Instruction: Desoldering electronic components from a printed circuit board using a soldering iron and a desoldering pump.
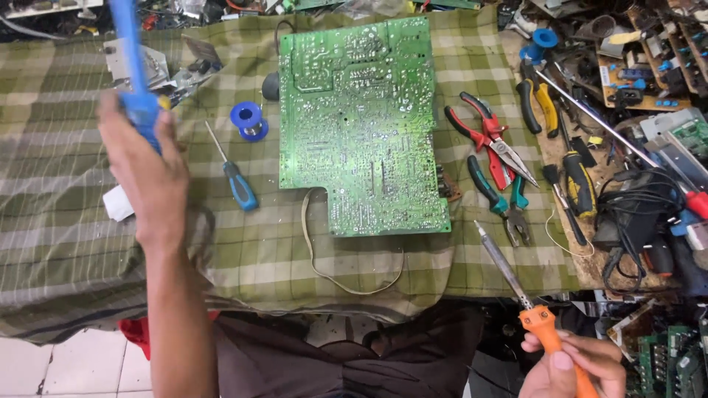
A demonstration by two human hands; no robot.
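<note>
The left hand point(144, 173) grips a blurred blue plastic tool point(133, 66), perhaps a desoldering pump; the right hand point(571, 365) grips an orange-handled soldering iron point(516, 284).

My left hand point(144, 169) is blurred, and the blue tool point(133, 66) it grips runs off the top edge, so I cannot tell what kind it is. My fingers hide the tool's lower part. The orange handle point(553, 346) in my right hand point(571, 368) leaves the bottom edge, which cuts off my palm too. The board point(358, 125) covers a dark round thing point(271, 85) and part of the cord point(346, 284). The parts heaped at right point(649, 66) are too small to tell apart.
</note>
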